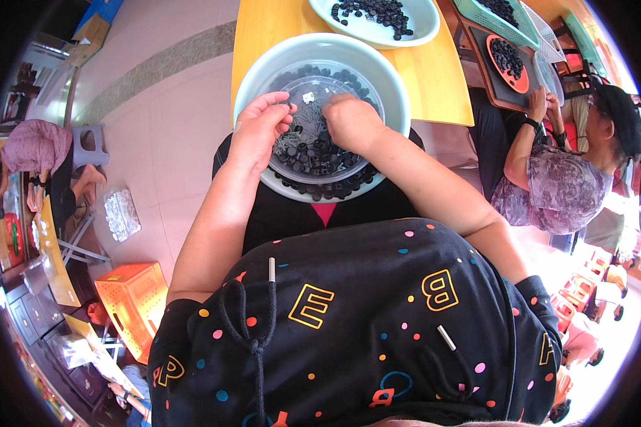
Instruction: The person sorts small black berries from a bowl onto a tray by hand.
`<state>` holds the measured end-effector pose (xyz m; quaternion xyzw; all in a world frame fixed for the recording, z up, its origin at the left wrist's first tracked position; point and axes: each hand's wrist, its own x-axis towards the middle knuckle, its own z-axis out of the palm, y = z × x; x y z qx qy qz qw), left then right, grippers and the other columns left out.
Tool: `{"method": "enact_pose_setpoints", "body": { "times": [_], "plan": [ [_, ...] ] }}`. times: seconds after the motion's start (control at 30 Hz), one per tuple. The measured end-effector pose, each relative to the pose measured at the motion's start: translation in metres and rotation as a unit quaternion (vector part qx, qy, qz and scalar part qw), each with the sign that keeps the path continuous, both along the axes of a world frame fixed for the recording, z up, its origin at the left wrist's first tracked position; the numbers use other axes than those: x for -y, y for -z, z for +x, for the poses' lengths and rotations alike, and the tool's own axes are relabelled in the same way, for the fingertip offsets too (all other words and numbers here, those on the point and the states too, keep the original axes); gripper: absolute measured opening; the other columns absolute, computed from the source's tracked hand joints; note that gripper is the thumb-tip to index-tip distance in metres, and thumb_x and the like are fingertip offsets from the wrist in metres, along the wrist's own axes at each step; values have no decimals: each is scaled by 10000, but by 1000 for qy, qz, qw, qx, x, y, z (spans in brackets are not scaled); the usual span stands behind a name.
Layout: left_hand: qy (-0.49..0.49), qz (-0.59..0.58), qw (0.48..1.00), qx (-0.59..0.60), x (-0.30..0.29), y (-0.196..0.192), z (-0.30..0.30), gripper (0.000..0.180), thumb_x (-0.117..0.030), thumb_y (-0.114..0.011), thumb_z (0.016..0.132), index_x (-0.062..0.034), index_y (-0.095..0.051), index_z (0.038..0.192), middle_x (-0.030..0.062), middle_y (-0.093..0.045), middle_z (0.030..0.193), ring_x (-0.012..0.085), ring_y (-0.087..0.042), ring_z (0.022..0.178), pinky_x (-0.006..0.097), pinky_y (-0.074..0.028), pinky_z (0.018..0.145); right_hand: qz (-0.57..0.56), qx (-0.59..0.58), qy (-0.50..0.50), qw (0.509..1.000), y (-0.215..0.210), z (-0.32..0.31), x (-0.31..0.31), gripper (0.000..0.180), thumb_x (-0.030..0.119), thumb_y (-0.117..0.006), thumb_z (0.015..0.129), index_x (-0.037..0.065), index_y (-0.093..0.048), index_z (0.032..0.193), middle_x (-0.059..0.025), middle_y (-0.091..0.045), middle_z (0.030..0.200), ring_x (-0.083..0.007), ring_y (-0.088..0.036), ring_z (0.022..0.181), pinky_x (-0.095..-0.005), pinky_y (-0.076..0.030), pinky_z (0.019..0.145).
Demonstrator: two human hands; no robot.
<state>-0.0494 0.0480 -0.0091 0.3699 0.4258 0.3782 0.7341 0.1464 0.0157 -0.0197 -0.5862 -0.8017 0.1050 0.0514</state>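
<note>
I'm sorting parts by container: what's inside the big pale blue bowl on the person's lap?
In the big pale blue plastic bowl: a clear round plastic lid with small black round parts, more beneath. The left hand and right hand cover some; the bowl's bottom is hidden.

Pale tiled floor [171, 107], yellow table [434, 78], orange crate [132, 302], grey stool [89, 146].

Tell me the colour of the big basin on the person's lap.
Pale blue-green, seen in the head view: the basin holds small black parts.
</note>
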Motion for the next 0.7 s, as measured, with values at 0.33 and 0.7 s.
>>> {"method": "enact_pose_setpoints", "body": {
  "times": [0.33, 0.7],
  "plan": [
    [-6, -19, 1000, -14, 0, 1, -3, 243, -91, -547, 898, -3, -595, 1118, 71, -645, 952, 85, -568, 779, 213, -462, 702, 10, -70, 39, 997, 5, -8, 1, 113, 83, -571, 731, 24, -649, 786, -163, -623, 861, -326, -617, 880, -422, -511, 761],
    [46, -39, 996, 64, 9, 0, 3, 259, -82, -546, 904, 9, -570, 1145, 84, -636, 993, 100, -570, 811, 221, -474, 724, 11, -284, 74, 956, 0, 3, 9, 65, 53, -635, 730, 46, -608, 789, -101, -609, 758, -264, -611, 729, -363, -490, 658]
  ]
}}
